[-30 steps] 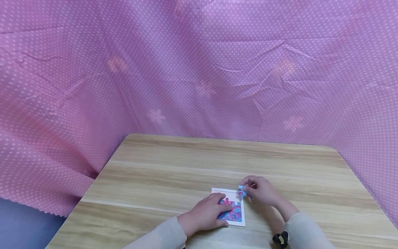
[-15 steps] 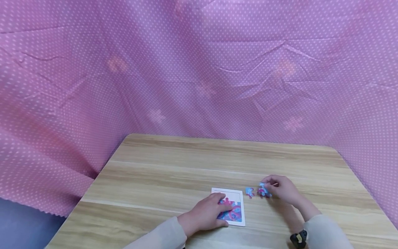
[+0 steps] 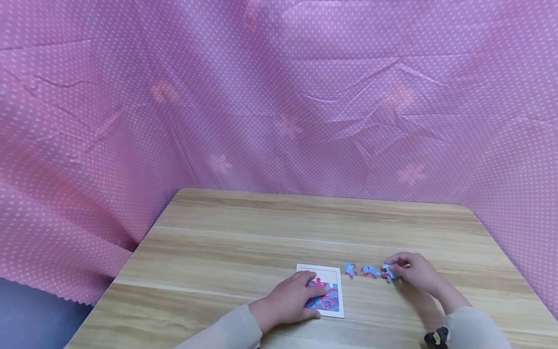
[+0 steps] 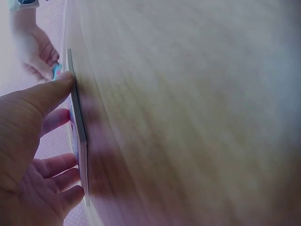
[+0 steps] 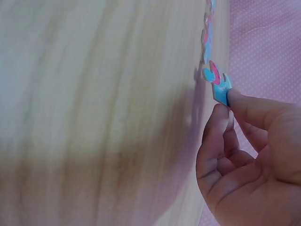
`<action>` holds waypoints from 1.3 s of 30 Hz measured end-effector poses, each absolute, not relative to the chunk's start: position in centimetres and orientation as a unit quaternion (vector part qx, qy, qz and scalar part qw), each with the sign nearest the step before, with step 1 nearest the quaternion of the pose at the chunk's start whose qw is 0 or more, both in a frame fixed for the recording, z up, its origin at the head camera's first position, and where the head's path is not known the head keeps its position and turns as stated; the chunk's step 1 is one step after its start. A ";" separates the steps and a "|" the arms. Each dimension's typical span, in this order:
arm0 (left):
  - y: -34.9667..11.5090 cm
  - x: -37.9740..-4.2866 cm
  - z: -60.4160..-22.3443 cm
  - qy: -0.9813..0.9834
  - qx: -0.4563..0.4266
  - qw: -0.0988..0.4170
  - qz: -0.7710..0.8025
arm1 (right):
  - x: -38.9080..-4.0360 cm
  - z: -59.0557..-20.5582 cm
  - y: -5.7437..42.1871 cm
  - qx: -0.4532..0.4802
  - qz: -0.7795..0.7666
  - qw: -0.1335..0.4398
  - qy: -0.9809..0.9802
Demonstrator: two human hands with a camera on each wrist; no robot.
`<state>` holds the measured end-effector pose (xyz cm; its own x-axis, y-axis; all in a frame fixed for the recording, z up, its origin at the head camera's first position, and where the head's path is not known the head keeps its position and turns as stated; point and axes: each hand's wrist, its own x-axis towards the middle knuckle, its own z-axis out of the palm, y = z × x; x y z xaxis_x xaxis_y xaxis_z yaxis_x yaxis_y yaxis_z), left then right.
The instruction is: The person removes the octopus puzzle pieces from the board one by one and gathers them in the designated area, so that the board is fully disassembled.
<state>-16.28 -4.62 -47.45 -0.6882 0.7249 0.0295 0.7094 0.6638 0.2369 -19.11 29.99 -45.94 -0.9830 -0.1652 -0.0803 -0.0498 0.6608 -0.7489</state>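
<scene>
My left hand (image 3: 289, 296) rests on a white-bordered jigsaw puzzle tray (image 3: 341, 303), fingers spread over the pink and blue pieces in it. Bare white backing shows along the tray's far part. In the left wrist view the thumb and fingertips touch the tray's edge (image 4: 81, 123). Right of the tray, my right hand (image 3: 415, 272) pinches a blue and pink puzzle piece (image 5: 221, 88) between thumb and fingers, tilted close over the table. Two loose puzzle pieces lie in a row between tray and hand: a small one (image 3: 350, 270) and a wider one (image 3: 369, 271).
The wood-grain table (image 3: 244, 237) stretches out beyond and to both sides of the tray. A pink dotted cloth (image 3: 279, 97) hangs behind it and along its sides. A dark band (image 3: 437, 338) circles the right wrist.
My right hand has moved rightward from the tray's far right corner, leaving one puzzle piece and then a second on the table. It now holds a third farther right. The left hand stays put.
</scene>
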 end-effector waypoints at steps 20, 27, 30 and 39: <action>-5.0 -16.1 -47.5 0.913 0.386 0.051 0.119 | -18.4 -47.0 29.8 -0.045 -0.323 0.023 0.945; -5.0 -16.1 -47.4 0.911 0.391 0.041 0.124 | -18.5 -46.6 28.6 -0.050 -0.357 0.009 0.933; -5.0 -16.0 -47.4 0.910 0.389 0.048 0.132 | -18.4 -46.3 27.3 -0.053 -0.388 0.009 0.920; -6.2 -16.0 -47.4 0.910 0.384 0.050 0.146 | -18.4 -46.1 22.4 -0.061 -0.469 0.037 0.881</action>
<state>-16.05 -6.17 -47.35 -0.6997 0.7142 0.0206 0.6849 0.6622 0.3041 -18.42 22.39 -46.08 -0.9898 -0.1422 -0.0070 -0.0736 0.5532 -0.8298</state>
